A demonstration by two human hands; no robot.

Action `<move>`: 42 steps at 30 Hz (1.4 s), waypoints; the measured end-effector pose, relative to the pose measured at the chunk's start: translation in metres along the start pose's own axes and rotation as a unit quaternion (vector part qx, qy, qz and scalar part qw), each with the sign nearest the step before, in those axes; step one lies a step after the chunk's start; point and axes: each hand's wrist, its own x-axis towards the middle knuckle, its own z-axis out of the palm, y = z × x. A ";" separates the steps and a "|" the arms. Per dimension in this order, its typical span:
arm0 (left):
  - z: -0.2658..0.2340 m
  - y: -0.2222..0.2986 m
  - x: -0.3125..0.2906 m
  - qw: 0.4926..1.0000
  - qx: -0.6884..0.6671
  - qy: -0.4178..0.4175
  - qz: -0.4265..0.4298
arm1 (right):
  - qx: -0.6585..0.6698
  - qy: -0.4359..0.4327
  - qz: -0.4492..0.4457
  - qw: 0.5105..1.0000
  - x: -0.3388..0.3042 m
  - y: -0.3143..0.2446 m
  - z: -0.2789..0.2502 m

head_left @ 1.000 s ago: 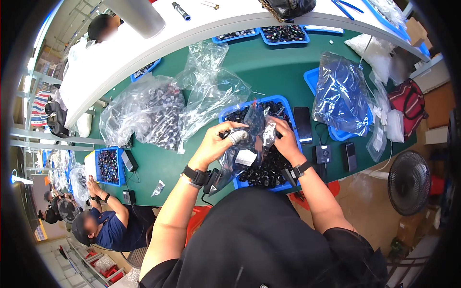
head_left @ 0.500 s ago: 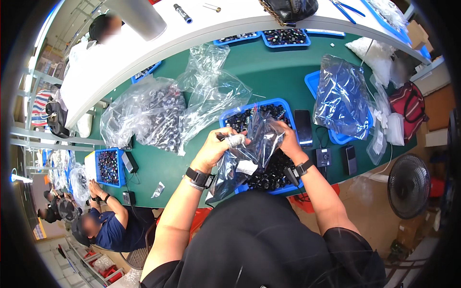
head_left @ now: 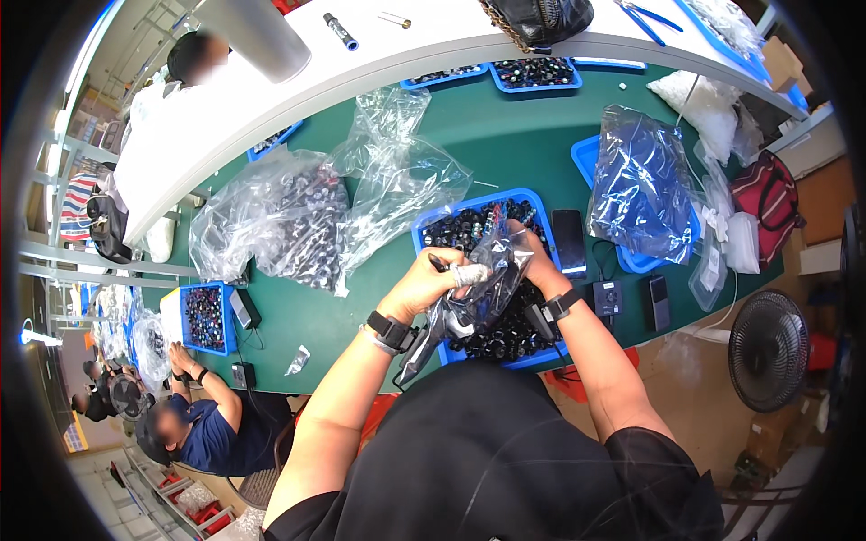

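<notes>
Both of my hands grip a crumpled clear plastic bag (head_left: 494,293) above a blue tray (head_left: 528,195) filled with small black parts (head_left: 505,335). My left hand (head_left: 424,284) is closed on the bag's left side, its thumb wrapped in something whitish. A short dark stick-like item (head_left: 438,263) pokes out between its fingers; its kind is unclear. On the other side, my right hand (head_left: 534,260) has its fingers curled round the bag, with the fingertips partly hidden. The lower end of the bag hangs toward my body.
Left of the tray lies a large clear bag of small parts (head_left: 302,216) beside an empty-looking plastic bag (head_left: 397,167). A phone (head_left: 568,239) and a filled dark-looking bag (head_left: 640,185) are to the right. A co-worker (head_left: 212,419) sits at left; a black fan (head_left: 769,350) stands at right.
My left hand has shifted right, toward the right hand, and the bag between them is bunched tighter. Its white label has gone from sight.
</notes>
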 end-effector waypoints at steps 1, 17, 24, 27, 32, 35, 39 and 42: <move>0.001 0.001 0.000 0.999 0.030 -0.005 -0.010 | -0.037 0.000 -0.014 0.999 0.001 -0.003 0.003; -0.043 -0.039 -0.030 0.986 0.001 0.142 -0.085 | 0.039 0.070 0.078 0.994 0.018 -0.036 -0.030; -0.052 -0.055 -0.028 0.973 -0.176 0.147 0.026 | 0.008 0.127 -0.009 0.992 0.011 -0.006 -0.012; -0.056 -0.056 -0.033 0.964 -0.184 0.191 0.034 | -0.007 0.152 0.049 0.987 0.011 0.008 -0.026; -0.084 -0.083 -0.033 0.910 -0.213 0.355 -0.006 | -0.039 0.225 -0.008 0.974 0.014 0.028 -0.038; -0.100 -0.097 -0.042 0.867 -0.248 0.415 -0.116 | -0.086 0.271 -0.035 0.958 0.006 0.028 -0.036; -0.106 -0.117 -0.051 0.867 -0.244 0.413 -0.135 | -0.266 0.213 -0.060 0.938 -0.024 0.002 0.004; -0.114 -0.132 -0.068 0.886 -0.217 0.383 -0.148 | -0.359 0.128 -0.054 0.923 -0.050 -0.013 0.043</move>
